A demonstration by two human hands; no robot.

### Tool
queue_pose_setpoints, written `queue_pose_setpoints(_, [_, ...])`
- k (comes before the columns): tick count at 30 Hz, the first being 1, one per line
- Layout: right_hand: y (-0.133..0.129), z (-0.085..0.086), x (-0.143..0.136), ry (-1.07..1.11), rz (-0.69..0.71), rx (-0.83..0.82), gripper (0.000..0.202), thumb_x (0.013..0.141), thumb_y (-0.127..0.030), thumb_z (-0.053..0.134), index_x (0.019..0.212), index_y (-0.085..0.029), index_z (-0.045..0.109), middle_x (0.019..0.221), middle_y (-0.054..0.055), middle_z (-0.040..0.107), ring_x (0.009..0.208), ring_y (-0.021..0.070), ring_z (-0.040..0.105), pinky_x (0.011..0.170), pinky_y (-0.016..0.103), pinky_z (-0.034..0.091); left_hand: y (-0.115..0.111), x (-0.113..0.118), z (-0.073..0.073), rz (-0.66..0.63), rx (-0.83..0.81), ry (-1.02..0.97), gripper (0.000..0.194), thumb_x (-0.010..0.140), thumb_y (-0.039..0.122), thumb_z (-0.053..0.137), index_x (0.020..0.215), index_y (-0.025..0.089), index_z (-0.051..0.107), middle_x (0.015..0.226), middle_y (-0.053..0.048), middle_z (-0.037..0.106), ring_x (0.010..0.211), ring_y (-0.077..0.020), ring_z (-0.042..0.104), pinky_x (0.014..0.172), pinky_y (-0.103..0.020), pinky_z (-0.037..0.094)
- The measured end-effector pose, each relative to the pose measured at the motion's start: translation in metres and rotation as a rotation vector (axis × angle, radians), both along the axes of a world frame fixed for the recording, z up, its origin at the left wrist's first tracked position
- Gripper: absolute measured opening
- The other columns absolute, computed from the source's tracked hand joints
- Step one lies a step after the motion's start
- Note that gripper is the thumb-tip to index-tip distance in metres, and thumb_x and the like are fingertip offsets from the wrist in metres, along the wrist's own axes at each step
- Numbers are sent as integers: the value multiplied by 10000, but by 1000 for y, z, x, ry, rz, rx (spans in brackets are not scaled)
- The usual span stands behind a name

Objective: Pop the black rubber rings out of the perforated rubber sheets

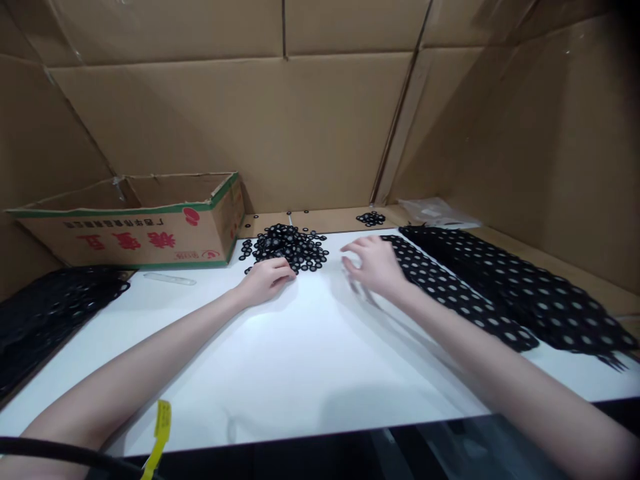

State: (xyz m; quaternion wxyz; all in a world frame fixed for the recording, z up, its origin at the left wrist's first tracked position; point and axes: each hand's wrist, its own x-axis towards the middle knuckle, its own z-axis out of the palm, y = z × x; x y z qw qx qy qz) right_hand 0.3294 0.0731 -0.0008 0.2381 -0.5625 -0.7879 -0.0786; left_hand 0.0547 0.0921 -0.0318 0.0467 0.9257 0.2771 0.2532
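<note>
A heap of small black rings (290, 247) lies on the white tabletop (305, 360) toward the back. At the heap's front edge is my left hand (266, 281), its fingers curled together; whatever is between the fingertips is hidden. My right hand (375, 263) is over the table to the right of the heap, thumb and fingers apart, nothing visible between them. Just beyond it lies a black perforated sheet (450, 287) with rows of pale round holes, its left edge partly covered by my hand and forearm.
A second black perforated strip (530, 287) lies farther right. On the left are a cardboard box (145, 233), a clear flat strip (170, 279) and a black pile (55, 313). A small ring cluster (371, 218) and a clear plastic bag (437, 212) lie by the cardboard back wall.
</note>
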Motion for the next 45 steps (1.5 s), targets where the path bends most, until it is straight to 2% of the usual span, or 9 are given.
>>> queue_pose_setpoints(6, [-1,-4,110,-91,-440,-86,454,591,-538,774,792,-140,688,840,266,626,946,466,503,728,571,314,-1,0,1,43,0,-82,269,864,86,428,927,156,680,971,-70,631,889,-157,602,770,-236,453])
queue_pose_setpoints(9, [-2,-5,136,-35,-431,-176,452,654,-644,666,674,-195,707,664,197,627,724,349,550,624,494,324,-2,0,2,28,-15,-70,265,860,88,433,913,156,684,960,-68,633,875,-154,606,757,-230,455])
queue_pose_setpoints(13, [-2,6,142,-34,-357,-108,203,715,-395,694,606,-225,710,576,118,648,488,184,473,554,384,309,-2,-2,0,19,-21,-61,266,859,92,434,912,161,685,953,-66,637,874,-157,610,759,-233,458])
queue_pose_setpoints(21, [-45,54,74,-89,-215,-38,188,829,-235,535,657,-251,608,705,74,684,624,258,568,543,345,348,-22,13,31,-3,122,-272,367,932,279,479,1290,201,501,1218,-126,554,1132,-230,523,960,-363,430])
queue_pose_setpoints(24, [-81,65,18,-127,105,5,236,876,-271,480,663,-243,579,679,70,665,608,243,571,561,349,350,-48,24,51,-93,206,-214,713,822,501,617,1405,193,344,1424,-182,383,1305,-332,368,1071,-472,314])
queue_pose_setpoints(28, [-122,58,-43,-141,502,-16,247,893,-176,444,680,-231,556,623,35,624,561,180,535,594,331,353,-81,19,60,-274,65,66,325,846,412,600,1083,192,564,1078,-100,619,1061,-257,541,1000,-415,359])
queue_pose_setpoints(33, [-127,48,-59,-140,605,-2,119,831,-301,625,921,-233,587,772,29,661,684,200,574,686,351,354,-101,-19,69,-183,31,181,211,916,312,485,758,178,523,676,20,578,639,-121,524,901,-340,375])
queue_pose_setpoints(40, [-100,33,-70,-218,491,294,294,752,40,435,824,-185,610,728,57,634,676,199,531,734,368,309,-114,-82,77,159,503,205,247,917,139,392,703,185,506,687,-13,557,590,-127,478,593,-267,326])
queue_pose_setpoints(45, [-84,17,-88,-103,562,6,281,793,16,452,819,-189,642,787,57,678,689,177,571,697,324,365,-121,-131,80,224,262,238,242,925,177,398,768,188,581,748,-27,619,647,-130,562,593,-227,380])
